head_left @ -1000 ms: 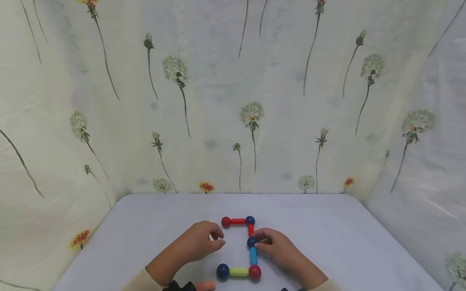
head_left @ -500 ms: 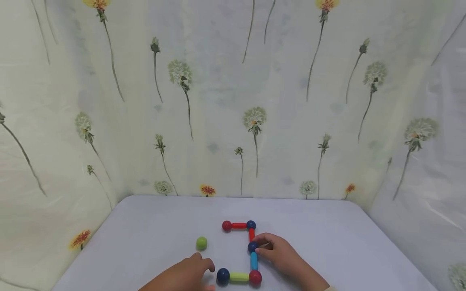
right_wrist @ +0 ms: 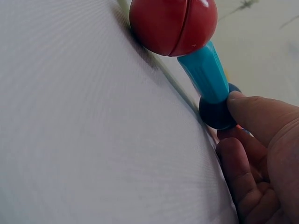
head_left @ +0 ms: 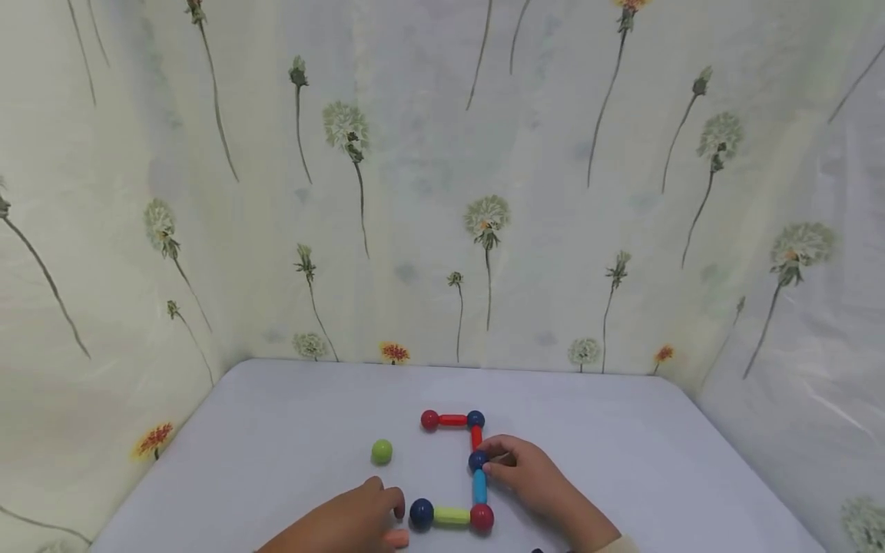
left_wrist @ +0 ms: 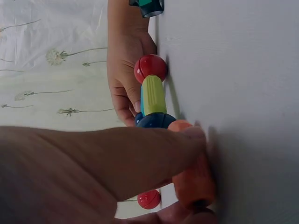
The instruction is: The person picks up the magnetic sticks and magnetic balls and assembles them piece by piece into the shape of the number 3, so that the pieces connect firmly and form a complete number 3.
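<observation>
My left hand [head_left: 349, 518] is low in the head view, left of the near dark blue ball [head_left: 422, 514]. It holds an orange rod [left_wrist: 194, 182] between thumb and fingers, clearest in the left wrist view. My right hand [head_left: 528, 472] pinches the middle dark blue ball [head_left: 477, 461] of a magnetic ball-and-rod chain. From that ball a light blue rod [head_left: 480, 487] runs to a red ball [right_wrist: 173, 23], then a yellow-green rod [head_left: 452, 515] to the near dark blue ball. Away from me, red rods [head_left: 476, 438] lead to another blue ball [head_left: 475, 418] and a red ball [head_left: 429, 419].
A loose green ball [head_left: 382, 452] lies left of the chain on the white table [head_left: 311, 415]. Flower-patterned sheeting [head_left: 415, 192] stands behind the table and along both sides. A small dark object [head_left: 538, 550] shows at the bottom edge near my right forearm.
My left hand has moved back toward me, uncovering the green ball, and has taken hold of the orange rod. My right hand stays on the middle blue ball.
</observation>
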### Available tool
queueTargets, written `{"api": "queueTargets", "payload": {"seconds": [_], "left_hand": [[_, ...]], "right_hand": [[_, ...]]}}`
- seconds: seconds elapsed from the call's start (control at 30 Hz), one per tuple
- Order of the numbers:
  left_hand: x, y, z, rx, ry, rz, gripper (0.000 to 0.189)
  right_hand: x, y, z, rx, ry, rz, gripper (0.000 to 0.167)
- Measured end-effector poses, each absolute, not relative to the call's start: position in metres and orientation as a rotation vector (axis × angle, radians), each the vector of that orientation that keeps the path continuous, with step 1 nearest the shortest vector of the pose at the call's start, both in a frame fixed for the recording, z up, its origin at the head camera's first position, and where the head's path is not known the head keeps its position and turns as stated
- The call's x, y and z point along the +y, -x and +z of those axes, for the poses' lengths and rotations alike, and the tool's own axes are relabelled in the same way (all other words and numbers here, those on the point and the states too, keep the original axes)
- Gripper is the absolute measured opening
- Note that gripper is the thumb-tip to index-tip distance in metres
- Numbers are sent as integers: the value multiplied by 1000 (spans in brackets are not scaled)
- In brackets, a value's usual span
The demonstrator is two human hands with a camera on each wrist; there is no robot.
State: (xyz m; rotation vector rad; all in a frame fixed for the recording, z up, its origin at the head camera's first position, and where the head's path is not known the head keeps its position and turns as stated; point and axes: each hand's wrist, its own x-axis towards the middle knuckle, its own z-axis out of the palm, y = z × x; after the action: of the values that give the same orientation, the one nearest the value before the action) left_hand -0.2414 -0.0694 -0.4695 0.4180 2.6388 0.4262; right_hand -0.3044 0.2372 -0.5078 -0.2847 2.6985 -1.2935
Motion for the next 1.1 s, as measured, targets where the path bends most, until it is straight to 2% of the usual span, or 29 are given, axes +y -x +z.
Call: {"api": "queueTargets", "payload": {"seconds": [0.13, 0.3, 0.47, 1.1], "left_hand": [[-68, 242, -472, 2637, -453, 465, 18], [-69, 242, -475, 2644, -500, 501, 19], [-68, 245, -477, 2629, -418, 562, 9], [-77, 252, -470, 2695, -459, 629, 12]], "right_hand": [[238, 303, -508, 2696, 274, -1297, 29], [239, 300, -510, 2670, 259, -1308, 29], [239, 300, -510, 2683, 274, -1298, 29], [234, 301, -506, 2709, 232, -1287, 30]]}}
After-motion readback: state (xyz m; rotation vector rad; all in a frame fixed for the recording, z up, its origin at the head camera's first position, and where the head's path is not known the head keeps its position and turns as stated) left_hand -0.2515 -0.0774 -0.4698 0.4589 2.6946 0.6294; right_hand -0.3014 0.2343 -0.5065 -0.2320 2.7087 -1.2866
